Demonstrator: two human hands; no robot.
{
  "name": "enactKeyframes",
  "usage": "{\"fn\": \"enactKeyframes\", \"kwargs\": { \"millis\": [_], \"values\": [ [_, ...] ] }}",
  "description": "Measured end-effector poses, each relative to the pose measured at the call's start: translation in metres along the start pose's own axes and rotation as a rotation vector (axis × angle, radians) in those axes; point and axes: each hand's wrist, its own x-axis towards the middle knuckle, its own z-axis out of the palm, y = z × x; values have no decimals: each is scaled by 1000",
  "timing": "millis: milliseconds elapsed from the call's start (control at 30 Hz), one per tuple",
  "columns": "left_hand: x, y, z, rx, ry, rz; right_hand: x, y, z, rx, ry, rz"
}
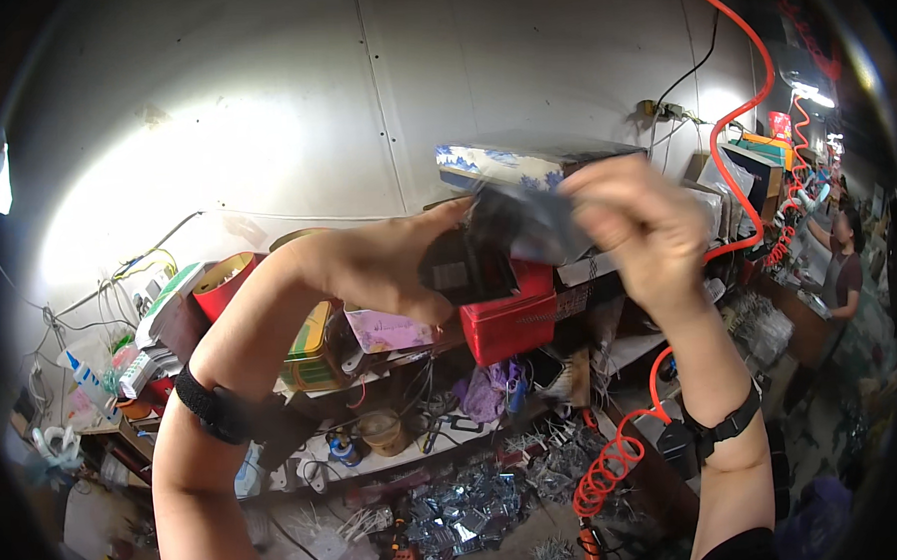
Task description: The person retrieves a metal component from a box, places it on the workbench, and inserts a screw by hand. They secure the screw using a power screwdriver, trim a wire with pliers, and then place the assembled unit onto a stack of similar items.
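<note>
Now; left hand [393,272] holding black item [494,266]; grey label-like patch [450,276] illegible

Mid-frame, the left hand [398,267] has a grip on some dark item [453,270], and the right hand [656,226] is up at its right edge, too blurry to tell if it's pinching. Red box [511,327] shows just below that, blue-and-white patterned box [488,163] just above. Bottom middle's a messy pile of shiny dark pieces [469,514], coiled red hose [603,483] right of it.
</note>
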Motion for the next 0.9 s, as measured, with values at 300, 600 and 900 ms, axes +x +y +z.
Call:
{"fn": "enactKeyframes", "kwargs": {
  "millis": [300,600,900],
  "values": [
    [-19,-164,-12,-1217,397,90,-50,0,-88,-137,791,571],
    [56,-244,-14,-1135,956,-197,-317,20,-458,-307,1103,811],
    [107,-334,-42,-47,1035,-664,-388,-12,-362,-882,497,1304]
  ]
}}
